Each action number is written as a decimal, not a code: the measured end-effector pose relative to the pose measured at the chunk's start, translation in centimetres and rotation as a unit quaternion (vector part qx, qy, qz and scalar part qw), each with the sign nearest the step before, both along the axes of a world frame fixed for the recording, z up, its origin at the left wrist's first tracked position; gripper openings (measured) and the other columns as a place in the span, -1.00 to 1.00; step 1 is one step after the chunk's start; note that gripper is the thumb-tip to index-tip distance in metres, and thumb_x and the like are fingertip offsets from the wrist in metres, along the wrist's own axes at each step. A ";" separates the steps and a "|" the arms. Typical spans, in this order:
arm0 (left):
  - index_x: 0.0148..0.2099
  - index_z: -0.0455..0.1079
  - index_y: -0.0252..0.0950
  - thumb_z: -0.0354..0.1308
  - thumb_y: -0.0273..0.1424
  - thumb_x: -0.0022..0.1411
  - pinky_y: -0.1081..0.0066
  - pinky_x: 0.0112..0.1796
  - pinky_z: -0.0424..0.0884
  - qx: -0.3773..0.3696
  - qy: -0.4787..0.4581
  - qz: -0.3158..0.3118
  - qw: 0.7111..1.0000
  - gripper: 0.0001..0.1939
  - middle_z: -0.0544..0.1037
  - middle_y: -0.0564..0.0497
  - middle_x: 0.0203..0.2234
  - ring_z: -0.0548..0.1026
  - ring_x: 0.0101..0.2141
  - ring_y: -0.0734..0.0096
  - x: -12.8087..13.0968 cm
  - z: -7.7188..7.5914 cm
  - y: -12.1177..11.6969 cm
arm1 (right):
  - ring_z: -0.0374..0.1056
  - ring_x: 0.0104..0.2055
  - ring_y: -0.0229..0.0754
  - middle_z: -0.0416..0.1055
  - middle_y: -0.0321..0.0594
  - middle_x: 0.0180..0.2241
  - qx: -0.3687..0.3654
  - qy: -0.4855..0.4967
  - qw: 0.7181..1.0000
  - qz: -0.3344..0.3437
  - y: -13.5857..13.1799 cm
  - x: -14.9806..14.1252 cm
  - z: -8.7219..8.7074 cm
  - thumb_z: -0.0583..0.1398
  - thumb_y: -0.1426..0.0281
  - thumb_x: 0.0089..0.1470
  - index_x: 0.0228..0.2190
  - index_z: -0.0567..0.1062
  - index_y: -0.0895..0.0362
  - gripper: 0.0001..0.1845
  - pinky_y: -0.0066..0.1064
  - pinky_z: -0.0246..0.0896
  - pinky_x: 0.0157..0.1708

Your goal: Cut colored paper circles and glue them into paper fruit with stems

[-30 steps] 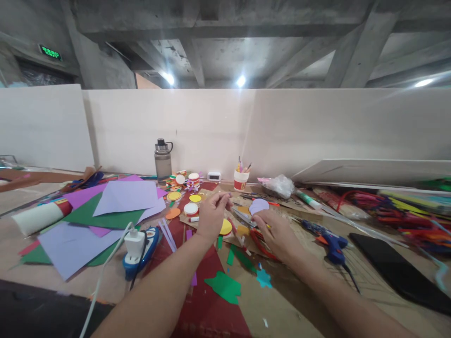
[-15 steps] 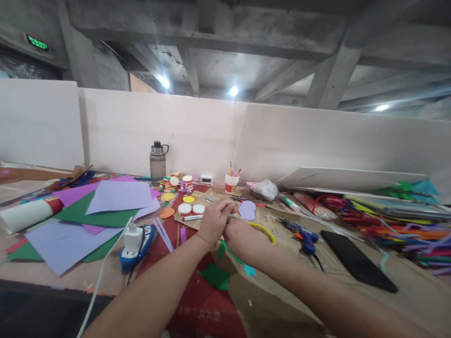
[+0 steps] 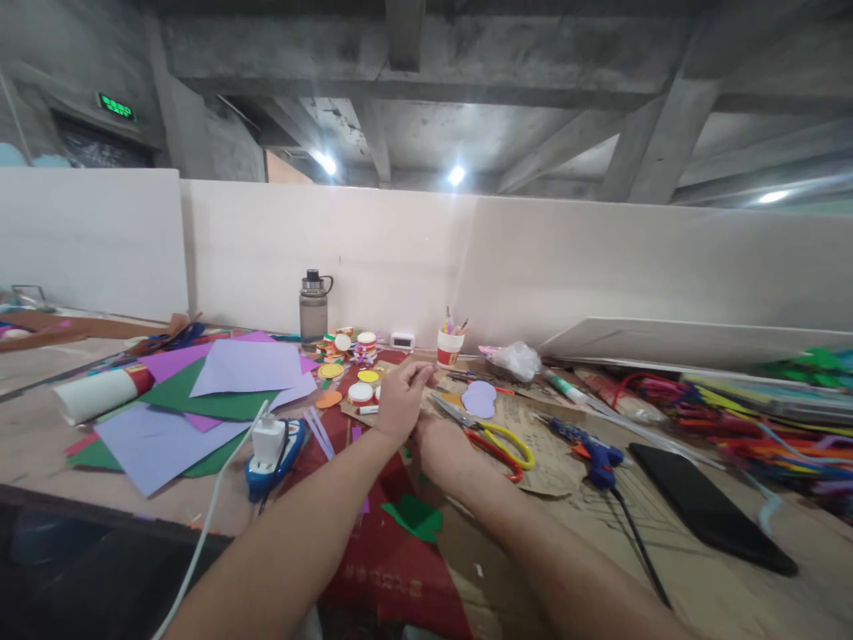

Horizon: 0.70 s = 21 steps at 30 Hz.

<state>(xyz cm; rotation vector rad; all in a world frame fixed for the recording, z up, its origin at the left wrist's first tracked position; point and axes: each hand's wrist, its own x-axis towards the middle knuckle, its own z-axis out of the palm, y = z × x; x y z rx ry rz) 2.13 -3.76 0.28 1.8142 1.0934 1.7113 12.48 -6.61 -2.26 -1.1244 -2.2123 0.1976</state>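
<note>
My left hand (image 3: 402,400) is raised over the middle of the work area, thumb and fingers pinched together; whatever sits in the pinch is too small to make out. Just below and to its right, my right hand (image 3: 441,446) is close against it, its fingers hidden from view. Scissors (image 3: 493,431) with yellow and red handles lie to the right of my right hand. Beyond their blades rests a light purple paper shape (image 3: 479,399) with rounded lobes. White-topped round pieces (image 3: 361,393) and a marker (image 3: 368,410) are left of my left hand, partly covered by it.
Purple and green paper sheets (image 3: 246,366) cover the left side, near a blue power strip (image 3: 280,462) with a white cable. A water bottle (image 3: 313,311) and paper cup of pens (image 3: 450,345) stand behind. To the right are a glue gun (image 3: 600,460) and black phone-like slab (image 3: 710,507).
My right hand has left the spot by the scissors and purple paper and moved left to meet my left hand. The scissors now show fully on the table. The view has shifted slightly.
</note>
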 end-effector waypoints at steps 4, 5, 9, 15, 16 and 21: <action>-0.25 0.48 -0.31 0.03 -0.18 0.25 0.45 -0.35 0.31 -0.018 -0.065 0.019 0.998 -0.67 0.54 0.03 -0.51 0.43 -0.46 0.44 -0.3 0.3 0.5 | 0.38 -0.36 -0.14 0.52 -0.09 -0.40 -0.014 0.025 1.000 -0.006 0.2 2.0 1.4 0.05 0.50 0.04 -0.42 0.55 0.15 -0.75 -0.35 0.19 -0.32; -0.24 0.48 -0.31 0.03 -0.17 0.24 0.46 -0.37 0.30 -0.023 -0.074 0.013 0.997 -0.66 0.53 0.04 -0.52 0.41 -0.49 0.45 -0.3 0.3 0.6 | 0.38 -0.31 -0.15 0.52 -0.10 -0.35 0.006 0.073 0.997 -0.005 0.4 2.6 1.9 0.03 0.44 0.10 -0.37 0.54 0.14 -0.73 -0.34 0.19 -0.27; -0.22 0.48 -0.31 0.05 -0.15 0.22 0.47 -0.44 0.27 -0.063 -0.060 -0.044 0.995 -0.65 0.49 0.06 -0.56 0.37 -0.54 0.48 0.2 -0.1 0.6 | 0.35 -0.32 -0.15 0.50 -0.11 -0.32 0.017 0.239 0.970 -0.038 1.1 4.4 3.1 0.07 0.25 0.12 -0.19 0.50 0.18 -0.66 -0.31 0.22 -0.26; -0.35 0.48 -0.31 0.06 -0.17 0.21 0.47 -0.42 0.30 -0.081 -0.001 -0.106 0.991 -0.68 0.46 0.05 -0.58 0.39 -0.51 0.46 1.1 -0.8 0.7 | 0.38 -0.32 -0.16 0.51 -0.11 -0.30 -0.018 0.286 0.958 -0.020 1.3 4.4 3.2 0.13 0.22 0.07 -0.21 0.48 0.19 -0.66 -0.29 0.23 -0.23; -0.36 0.48 -0.30 0.06 -0.18 0.20 0.47 -0.42 0.30 -0.083 0.003 -0.101 0.991 -0.69 0.47 0.05 -0.58 0.39 -0.51 0.46 1.1 -0.8 0.7 | 0.38 -0.33 -0.16 0.51 -0.12 -0.31 -0.020 0.288 0.957 -0.025 1.3 4.4 3.1 0.13 0.22 0.06 -0.21 0.48 0.18 -0.66 -0.29 0.24 -0.23; -0.35 0.50 -0.27 0.05 -0.23 0.21 0.46 -0.40 0.31 -0.073 0.046 -0.089 0.992 -0.72 0.48 0.06 -0.58 0.42 -0.49 0.43 1.2 -0.7 0.3 | 0.36 -0.34 -0.17 0.50 -0.14 -0.35 -0.014 0.294 0.955 -0.043 1.3 4.5 3.2 0.15 0.26 0.02 -0.28 0.52 0.18 -0.71 -0.31 0.23 -0.26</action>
